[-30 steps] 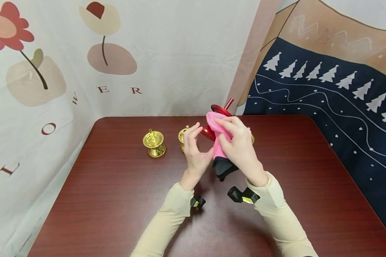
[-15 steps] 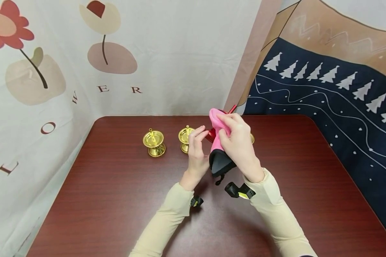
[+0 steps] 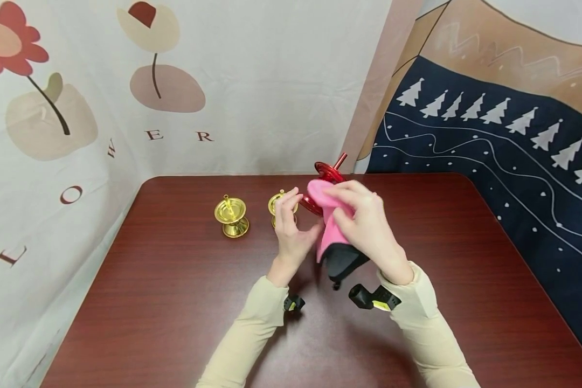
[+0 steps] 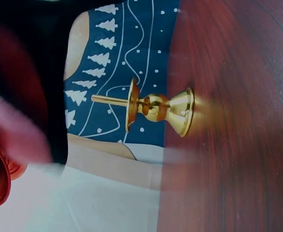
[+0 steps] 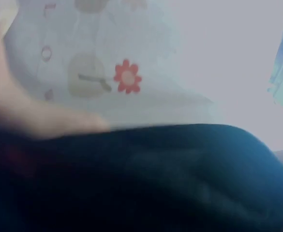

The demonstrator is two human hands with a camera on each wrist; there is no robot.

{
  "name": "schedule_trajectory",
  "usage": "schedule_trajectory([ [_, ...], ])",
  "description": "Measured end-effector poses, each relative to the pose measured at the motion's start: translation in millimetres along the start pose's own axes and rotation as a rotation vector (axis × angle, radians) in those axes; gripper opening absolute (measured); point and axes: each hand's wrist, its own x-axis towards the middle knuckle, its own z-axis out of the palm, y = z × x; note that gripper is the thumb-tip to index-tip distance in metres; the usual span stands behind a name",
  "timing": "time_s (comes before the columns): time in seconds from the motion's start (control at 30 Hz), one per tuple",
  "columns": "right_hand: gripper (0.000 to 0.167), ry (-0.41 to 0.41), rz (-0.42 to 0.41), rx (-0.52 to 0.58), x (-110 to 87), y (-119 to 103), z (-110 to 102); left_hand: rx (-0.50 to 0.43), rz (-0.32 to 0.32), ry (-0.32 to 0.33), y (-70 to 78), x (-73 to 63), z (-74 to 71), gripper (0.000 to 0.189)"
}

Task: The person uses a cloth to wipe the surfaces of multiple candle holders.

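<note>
Red candle holder [image 3: 327, 171] tilts between our left hand's [image 3: 293, 234] gripping fingers; our right hand [image 3: 366, 223] pinches pink-and-black cloth [image 3: 333, 237] against it. Left of and behind our fingers, gold holders [image 3: 231, 215] stand on the table [image 3: 174, 302], before printed hangings [image 3: 271, 81].

The person wears 2 plain, pale cream long sleeves, the left sleeve [image 3: 244, 334] and right sleeve [image 3: 431, 345] each ending in a broad cuff [image 3: 268, 293]. The left hand [image 3: 291, 234] and right hand [image 3: 367, 221] are bare. At the wrists sit 2 small black devices, the left device [image 3: 293, 303] and right device [image 3: 374, 298], both marked yellow-green.
</note>
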Motion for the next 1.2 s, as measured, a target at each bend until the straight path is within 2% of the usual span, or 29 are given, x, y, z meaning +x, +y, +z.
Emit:
schedule_trajectory([
  [0.07,0.033,0.110,0.032,-0.005,-0.4,3.8,0.8,-0.004,-0.033,0.009,1.2,0.4,0.0,0.054],
  [0.13,0.034,0.186,0.055,-0.006,0.0,6.9,3.9,-0.009,-0.054,0.012,3.2,1.1,-0.2,0.054],
  [0.23,0.033,0.220,0.047,-0.015,0.8,10.6,10.5,-0.048,-0.074,0.014,6.5,2.2,0.4,0.054],
  [0.4,0.034,0.155,0.012,-0.009,1.9,12.4,14.8,-0.155,-0.150,0.039,10.2,4.5,0.8,0.055],
  [0.5,0.033,0.068,-0.008,0.023,1.7,13.6,10.0,-0.217,-0.252,0.057,12.7,6.6,-1.4,0.059],
  [0.6,0.031,-0.029,0.010,0.115,-0.5,18.3,3.2,-0.328,-0.388,0.072,16.4,9.4,-4.3,0.062],
  [0.7,0.031,-0.085,0.121,0.251,-5.0,25.9,-0.9,-0.485,-0.523,0.094,19.4,13.5,-6.3,0.063],
  [0.8,0.031,-0.098,0.316,0.389,-10.5,33.3,1.2,-0.648,-0.642,0.127,21.6,18.3,-6.7,0.060],
  [0.9,0.034,-0.027,0.551,0.535,-13.5,39.2,8.4,-0.757,-0.746,0.165,24.0,22.0,-6.6,0.054],
  [1.0,0.039,0.091,0.704,0.681,-12.7,42.4,15.0,-0.795,-0.837,0.175,27.7,23.7,-6.6,0.048],
  [1.1,0.042,0.142,0.739,0.751,-9.8,44.4,19.1,-0.783,-0.906,0.159,29.9,24.0,-6.3,0.040],
  [1.2,0.042,0.117,0.692,0.727,-7.3,46.7,19.7,-0.781,-0.966,0.142,29.1,24.9,-6.2,0.034],
])
